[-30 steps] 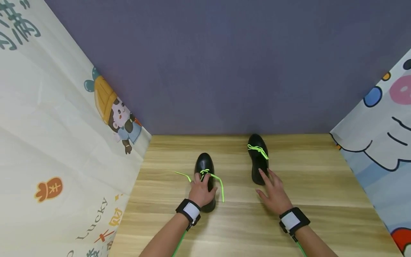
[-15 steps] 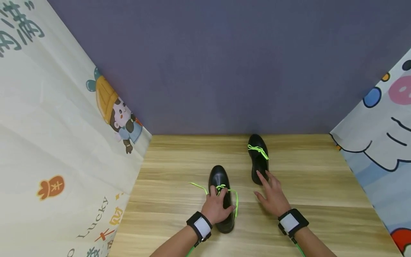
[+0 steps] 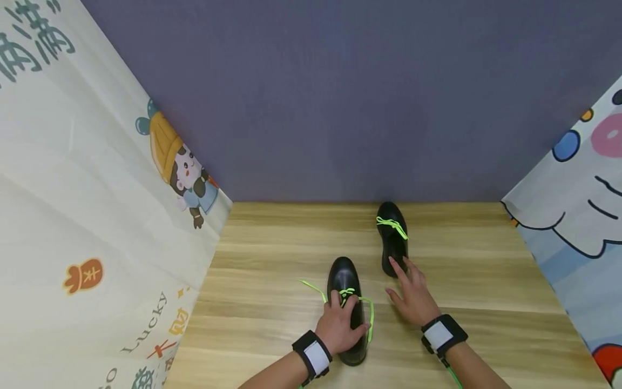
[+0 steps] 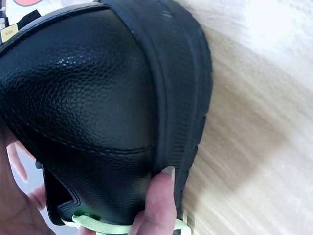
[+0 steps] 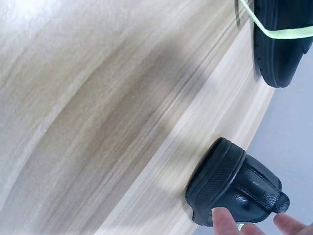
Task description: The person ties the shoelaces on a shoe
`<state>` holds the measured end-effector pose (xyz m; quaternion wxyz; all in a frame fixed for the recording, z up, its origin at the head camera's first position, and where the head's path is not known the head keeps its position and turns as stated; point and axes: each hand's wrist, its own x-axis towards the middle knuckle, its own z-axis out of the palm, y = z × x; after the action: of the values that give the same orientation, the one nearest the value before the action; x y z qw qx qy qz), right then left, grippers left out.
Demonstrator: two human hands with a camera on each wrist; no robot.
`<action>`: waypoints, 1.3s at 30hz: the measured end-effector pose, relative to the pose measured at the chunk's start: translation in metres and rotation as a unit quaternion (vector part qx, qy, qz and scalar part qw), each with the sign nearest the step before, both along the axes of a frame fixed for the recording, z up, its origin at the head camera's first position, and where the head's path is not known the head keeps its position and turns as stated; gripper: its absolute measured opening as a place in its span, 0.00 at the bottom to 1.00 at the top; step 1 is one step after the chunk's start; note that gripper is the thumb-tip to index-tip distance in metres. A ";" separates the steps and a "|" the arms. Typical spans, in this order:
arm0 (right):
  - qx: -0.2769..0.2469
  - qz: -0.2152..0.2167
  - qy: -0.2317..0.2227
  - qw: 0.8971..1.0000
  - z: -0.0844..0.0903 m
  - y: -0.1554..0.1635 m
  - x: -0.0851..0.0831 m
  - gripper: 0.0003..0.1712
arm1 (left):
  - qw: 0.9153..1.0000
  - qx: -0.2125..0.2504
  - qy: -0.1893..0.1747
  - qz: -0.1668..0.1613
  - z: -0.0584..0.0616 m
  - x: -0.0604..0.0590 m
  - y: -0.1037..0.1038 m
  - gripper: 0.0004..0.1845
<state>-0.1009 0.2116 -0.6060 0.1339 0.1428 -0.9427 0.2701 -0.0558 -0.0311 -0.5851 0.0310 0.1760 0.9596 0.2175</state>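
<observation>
In the head view a black lace-up leather shoe [image 3: 343,273] is at the middle front, its neon green lace [image 3: 372,316] trailing loose ends on both sides. My left hand [image 3: 337,328] grips it from above around the laced part. The left wrist view shows the thumb [image 4: 161,200] pressed along the side of that shoe, just above the sole. Farther back and to the right stands the other black shoe [image 3: 389,210], its green lace [image 3: 392,224] gathered across the front. My right hand [image 3: 415,297] reaches to its heel with fingers spread, fingertips right at the heel.
Both shoes are over a light wood-grain tabletop [image 3: 272,243]. A dark blue-grey panel [image 3: 311,108] rises behind it, close to the far shoe's toe. Printed white cloths hang at the left [image 3: 107,205] and right [image 3: 573,216].
My left hand has carried its shoe right and toward the front, nearer the other shoe. The right hand and the far shoe have barely moved.
</observation>
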 end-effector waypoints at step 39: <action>-0.056 0.161 -0.170 0.971 -0.006 -0.060 0.010 0.21 | 0.998 0.059 -0.024 0.012 -0.009 -0.023 -0.032 0.24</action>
<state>-0.0911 0.1514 -0.6121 -0.0660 0.2365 -0.8997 0.3610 -0.0789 -0.0630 -0.5943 0.0406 0.1608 0.9461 0.2781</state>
